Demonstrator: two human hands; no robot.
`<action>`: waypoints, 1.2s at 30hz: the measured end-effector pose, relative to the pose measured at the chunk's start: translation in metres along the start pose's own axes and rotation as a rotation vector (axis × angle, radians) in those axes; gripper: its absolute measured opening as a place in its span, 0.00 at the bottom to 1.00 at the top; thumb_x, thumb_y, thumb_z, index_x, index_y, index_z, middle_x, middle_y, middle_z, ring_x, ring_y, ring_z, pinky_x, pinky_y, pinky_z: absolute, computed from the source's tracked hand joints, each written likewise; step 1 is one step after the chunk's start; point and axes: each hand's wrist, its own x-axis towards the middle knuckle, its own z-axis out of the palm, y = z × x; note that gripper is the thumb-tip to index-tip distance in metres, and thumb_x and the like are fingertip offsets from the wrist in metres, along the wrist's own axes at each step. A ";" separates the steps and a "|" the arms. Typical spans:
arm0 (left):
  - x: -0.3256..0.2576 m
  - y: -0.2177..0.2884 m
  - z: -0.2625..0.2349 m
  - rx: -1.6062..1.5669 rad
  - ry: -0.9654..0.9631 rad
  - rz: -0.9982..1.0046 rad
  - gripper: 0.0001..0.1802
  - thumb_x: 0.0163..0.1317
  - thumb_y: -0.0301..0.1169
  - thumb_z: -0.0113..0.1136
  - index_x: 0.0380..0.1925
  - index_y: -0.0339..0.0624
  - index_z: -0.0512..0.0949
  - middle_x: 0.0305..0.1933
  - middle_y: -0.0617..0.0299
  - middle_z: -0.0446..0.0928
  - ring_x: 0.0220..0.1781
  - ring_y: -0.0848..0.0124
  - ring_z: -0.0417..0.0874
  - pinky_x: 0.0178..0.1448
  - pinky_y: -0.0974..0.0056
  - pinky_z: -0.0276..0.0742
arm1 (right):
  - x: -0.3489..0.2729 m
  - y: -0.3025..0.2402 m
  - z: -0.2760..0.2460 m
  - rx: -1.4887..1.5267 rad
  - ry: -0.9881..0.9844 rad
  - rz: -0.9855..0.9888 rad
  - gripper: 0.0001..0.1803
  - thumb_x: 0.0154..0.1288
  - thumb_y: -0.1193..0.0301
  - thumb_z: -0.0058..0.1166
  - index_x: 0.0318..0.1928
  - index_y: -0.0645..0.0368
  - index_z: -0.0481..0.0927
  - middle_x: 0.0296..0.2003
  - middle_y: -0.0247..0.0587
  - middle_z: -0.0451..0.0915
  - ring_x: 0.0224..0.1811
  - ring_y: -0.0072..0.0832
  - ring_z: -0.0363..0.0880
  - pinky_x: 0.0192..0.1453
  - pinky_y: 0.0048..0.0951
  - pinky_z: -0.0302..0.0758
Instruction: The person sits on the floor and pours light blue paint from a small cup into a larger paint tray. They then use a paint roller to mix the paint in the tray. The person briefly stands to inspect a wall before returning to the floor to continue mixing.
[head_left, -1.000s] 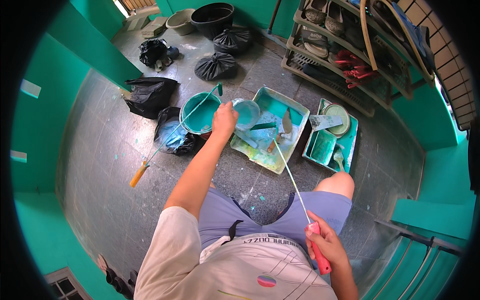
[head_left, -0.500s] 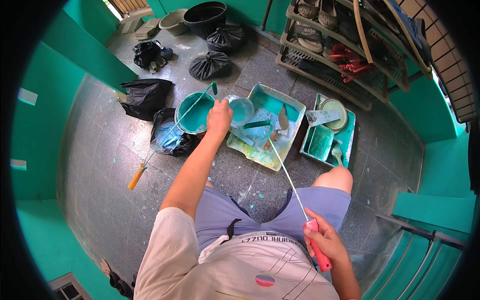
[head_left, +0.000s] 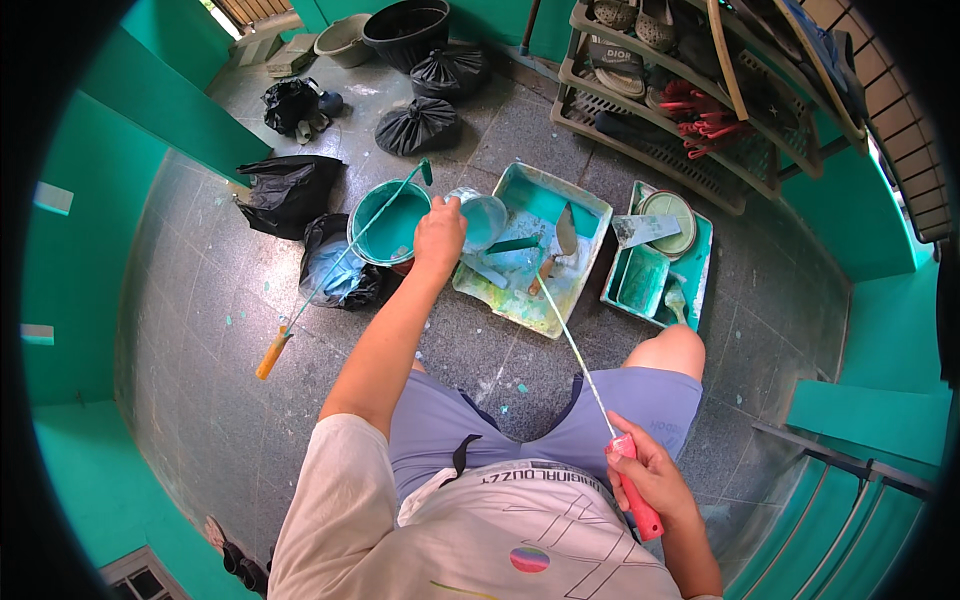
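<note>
My left hand [head_left: 440,235] reaches forward with closed fingers at the near-left rim of a clear plastic tub [head_left: 484,222]. Beside it stands a bucket of teal paint [head_left: 397,228], with an orange-handled paint roller [head_left: 345,257] lying across its top. My right hand [head_left: 650,474] is closed round the red handle of a second, long-stemmed paint roller [head_left: 590,382]. Its teal head rests in the paint-smeared tray [head_left: 540,318]. A pointed trowel [head_left: 566,235] and a flat blade lie in that tray too.
On the right, another tray [head_left: 705,255] holds a lidded tin, a scraper, a small teal tub and a brush. Black plastic bags [head_left: 292,195] lie to the left and farther back. A shoe rack [head_left: 650,100] stands at the far right, a black basin [head_left: 408,35] at the back.
The red-handled roller's head has shifted slightly in the tray. My left hand stays at the clear tub almost unmoved.
</note>
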 end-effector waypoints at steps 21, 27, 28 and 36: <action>0.010 0.026 0.013 0.003 -0.033 0.052 0.09 0.59 0.30 0.57 0.38 0.39 0.74 0.40 0.44 0.76 0.37 0.44 0.83 0.42 0.45 0.79 | -0.003 0.002 -0.003 0.034 -0.040 -0.006 0.34 0.71 0.75 0.49 0.74 0.59 0.54 0.22 0.34 0.74 0.16 0.20 0.71 0.22 0.22 0.70; 0.013 0.022 0.010 0.048 -0.032 0.036 0.10 0.59 0.31 0.58 0.39 0.40 0.75 0.41 0.46 0.77 0.38 0.44 0.83 0.42 0.46 0.79 | -0.003 0.004 -0.005 0.021 -0.047 -0.011 0.34 0.71 0.75 0.49 0.74 0.59 0.54 0.23 0.34 0.74 0.16 0.20 0.71 0.22 0.22 0.69; 0.013 0.020 0.009 0.057 -0.039 0.034 0.10 0.58 0.31 0.58 0.40 0.40 0.75 0.42 0.46 0.77 0.38 0.44 0.83 0.42 0.46 0.79 | -0.003 0.005 -0.005 0.022 -0.046 -0.011 0.34 0.71 0.75 0.49 0.74 0.59 0.54 0.23 0.34 0.74 0.16 0.20 0.71 0.22 0.22 0.69; 0.013 0.019 0.006 0.059 -0.037 0.084 0.09 0.59 0.29 0.56 0.38 0.39 0.75 0.42 0.44 0.76 0.37 0.45 0.84 0.41 0.47 0.80 | -0.001 0.007 -0.006 0.039 -0.061 0.000 0.34 0.70 0.75 0.50 0.74 0.58 0.55 0.24 0.34 0.74 0.16 0.19 0.71 0.22 0.22 0.69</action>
